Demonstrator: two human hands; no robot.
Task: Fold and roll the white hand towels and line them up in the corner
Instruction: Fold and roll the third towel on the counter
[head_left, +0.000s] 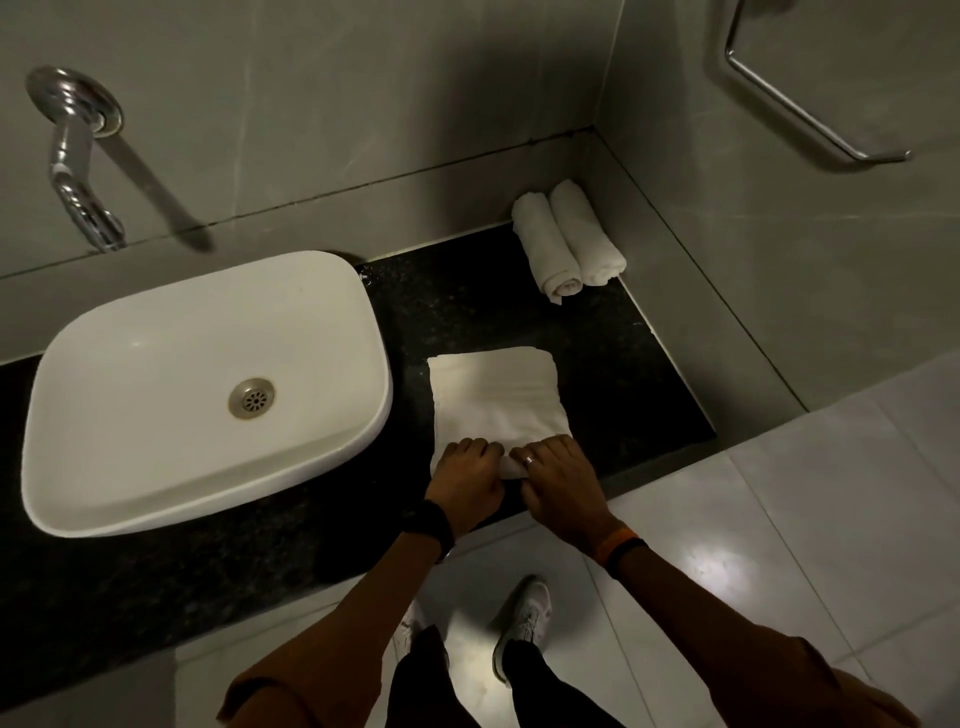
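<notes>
A folded white hand towel (496, 395) lies flat on the black stone counter (467, 312), right of the basin. Its near end is curled into a small roll under my fingers. My left hand (467, 475) grips the left part of that roll, and my right hand (561, 480), with a ring on one finger, grips the right part. Two rolled white towels (569, 239) lie side by side in the far right corner of the counter, touching each other and the wall.
A white rectangular basin (156, 426) with a metal drain sits on the counter at left, under a chrome wall spout (78, 171). A chrome towel bar (810, 98) juts from the right wall. The counter's front edge is just below my hands; my feet stand on pale floor tiles.
</notes>
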